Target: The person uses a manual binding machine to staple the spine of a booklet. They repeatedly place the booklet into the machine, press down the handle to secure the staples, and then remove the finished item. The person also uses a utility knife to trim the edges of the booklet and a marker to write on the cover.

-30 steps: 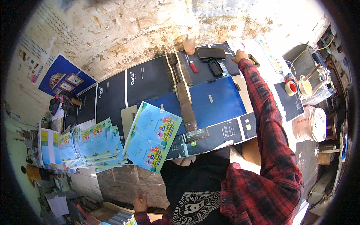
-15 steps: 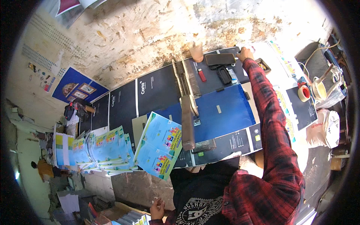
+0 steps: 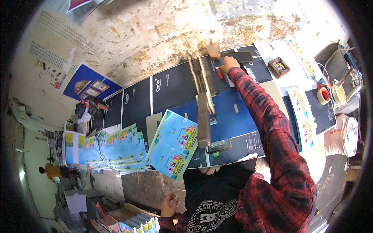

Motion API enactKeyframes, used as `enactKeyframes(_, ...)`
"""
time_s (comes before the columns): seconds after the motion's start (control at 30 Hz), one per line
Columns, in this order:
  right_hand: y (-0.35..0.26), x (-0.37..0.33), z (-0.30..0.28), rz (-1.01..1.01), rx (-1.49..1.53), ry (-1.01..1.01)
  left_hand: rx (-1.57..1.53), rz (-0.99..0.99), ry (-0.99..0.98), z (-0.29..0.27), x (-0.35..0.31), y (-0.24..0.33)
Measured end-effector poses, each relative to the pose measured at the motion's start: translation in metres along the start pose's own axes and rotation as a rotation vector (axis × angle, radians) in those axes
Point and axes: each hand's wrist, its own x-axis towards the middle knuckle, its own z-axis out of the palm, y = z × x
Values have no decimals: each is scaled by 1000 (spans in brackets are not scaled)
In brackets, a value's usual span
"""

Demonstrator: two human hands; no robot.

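My right hand (image 3: pixel 230 63) reaches across the dark tabletop, its fingers bent down at the upper end of a red lighter (image 3: pixel 219 73). Whatever its fingertips close on is hidden. Just behind that hand lies a dark phone (image 3: pixel 244 57), and a clear plastic cup (image 3: pixel 213 51) stands beside it. My left hand (image 3: pixel 169 204) hangs low near my body, off the table, its fingers loosely bent and a little apart; nothing shows in it. A blue board (image 3: pixel 229 116) lies below my right forearm. Next to it is a pair of light blue printed sheets (image 3: pixel 173 143).
A brown bar on a wooden frame (image 3: pixel 204 120) stands over the board. Stacked printed sheets (image 3: pixel 116 145) fill the table's left end. An open box of small items (image 3: pixel 279 67), tape rolls (image 3: pixel 322 95) and a white sack (image 3: pixel 340 136) are on the right. Another person (image 3: pixel 56 171) stands far left.
My right hand has moved left from beside the small box to the red lighter. The forearm now covers the black case by the phone. My left hand has risen slightly; the whole view has shifted.
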Motion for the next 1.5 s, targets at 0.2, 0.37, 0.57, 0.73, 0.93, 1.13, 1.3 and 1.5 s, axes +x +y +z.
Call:
enactKeyframes(0.2, 14, 6, -4, 5, 13, 193, 40, 77, 13, -11, 0, -13)
enactKeyframes(0.37, 57, -31, -55, -140, 195, 292, -1, 330, 152, -49, 44, 43)
enactKeyframes(0.57, 121, -204, -114, -241, 666, 332, -221, 505, 327, -70, 171, 103)
enactKeyframes(0.73, 218, -390, -86, 154, 589, 284, 113, 640, 565, -49, 282, 89)
enactKeyframes(0.93, 126, -514, -19, 279, 748, -3, 246, 503, 536, -43, 307, 90)
enactKeyframes(1.13, -20, -452, 21, -15, 1151, -765, 323, 434, 454, -46, 312, 84)
enactKeyframes(1.3, -110, -437, 72, 193, 1473, -865, 289, 402, 343, -47, 308, 84)
enactKeyframes(1.5, -134, -428, 85, 334, 1605, -747, 346, 493, 386, -44, 304, 82)
